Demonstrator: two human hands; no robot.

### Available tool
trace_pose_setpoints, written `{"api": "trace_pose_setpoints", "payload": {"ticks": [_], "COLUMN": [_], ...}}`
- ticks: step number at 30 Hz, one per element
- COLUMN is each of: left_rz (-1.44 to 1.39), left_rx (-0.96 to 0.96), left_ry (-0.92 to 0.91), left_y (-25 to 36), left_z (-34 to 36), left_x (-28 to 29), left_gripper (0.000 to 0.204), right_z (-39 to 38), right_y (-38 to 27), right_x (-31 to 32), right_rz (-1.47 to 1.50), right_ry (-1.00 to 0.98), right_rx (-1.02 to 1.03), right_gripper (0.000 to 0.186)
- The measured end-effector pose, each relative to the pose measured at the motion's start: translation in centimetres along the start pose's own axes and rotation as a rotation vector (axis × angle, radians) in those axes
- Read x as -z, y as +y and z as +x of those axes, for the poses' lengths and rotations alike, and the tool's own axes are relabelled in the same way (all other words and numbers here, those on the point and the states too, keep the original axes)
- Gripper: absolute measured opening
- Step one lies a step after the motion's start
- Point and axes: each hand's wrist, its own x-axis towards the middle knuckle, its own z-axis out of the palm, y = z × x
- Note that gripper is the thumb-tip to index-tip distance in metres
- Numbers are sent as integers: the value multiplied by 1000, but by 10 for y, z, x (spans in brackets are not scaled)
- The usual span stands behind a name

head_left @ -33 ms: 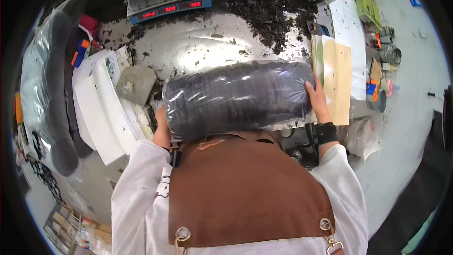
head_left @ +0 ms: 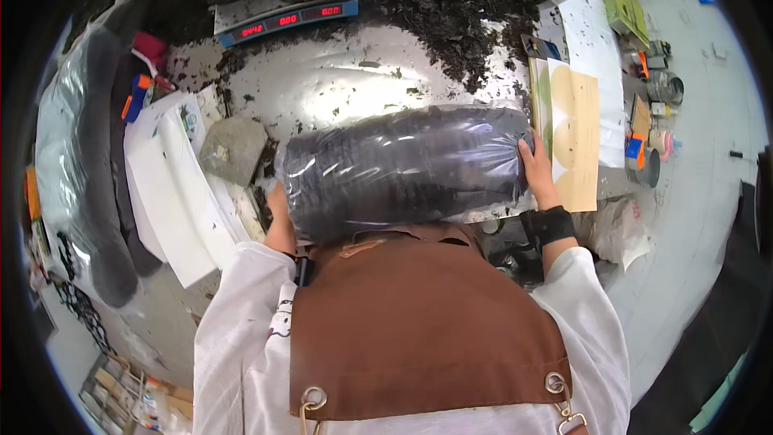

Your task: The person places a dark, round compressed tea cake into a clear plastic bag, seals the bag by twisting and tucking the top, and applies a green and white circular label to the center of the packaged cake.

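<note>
A long clear plastic bag [head_left: 403, 169], packed tight with dark layered material, lies crosswise just in front of my apron. My right hand [head_left: 538, 167] is closed around its right end, with the thumb on the gathered plastic and the fingers along the end. At the opposite end my left hand [head_left: 279, 211] grips the plastic low down; its fingertips are partly hidden by the bag. Beyond it, loose dark flakes [head_left: 451, 8] are heaped over the metal tabletop [head_left: 354, 72]. A blue digital scale [head_left: 288, 20] stands at the back, dark material on its pan.
Left of the bag are a grey stone-like block [head_left: 233, 150], white paper sheets [head_left: 181, 185] and another long filled plastic bag [head_left: 84, 169]. Stacked cards [head_left: 576, 137] lie on the right, with tape rolls [head_left: 644, 163] and a green box [head_left: 624, 8] farther out.
The bag's right end has shifted slightly left with my right hand. More of my left hand shows beside the left end. Both hands keep their hold.
</note>
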Motion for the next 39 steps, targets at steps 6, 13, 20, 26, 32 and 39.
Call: {"api": "trace_pose_setpoints", "payload": {"ticks": [6, 13, 20, 26, 32, 39], "left_rz": [-134, -748, -1465, -1201, -1215, -922], "left_rx": [72, 54, -572, -1179, -1083, -1344], "left_ry": [53, 78, -189, -154, -298, -36], "left_y": [13, 70, 231, 332, 352, 344], "left_z": [-18, -55, -243, -387, -397, -416], "left_x": [-21, -2, 152, 162, 100, 120], "left_gripper": [27, 27, 33, 28, 29, 41], "right_z": [-11, 11, 37, 14, -84, -82], "right_y": [-16, 22, 96, -60, -191, -208], "right_x": [-6, -23, -21, 71, 108, 93], "right_rz": [-190, -43, 690, 824, 179, 309], "right_ry": [-26, 67, -200, -94, 7, 12], "right_rx": [-27, 37, -146, 387, 1147, 1032], "right_gripper": [57, 56, 51, 70, 105, 17]}}
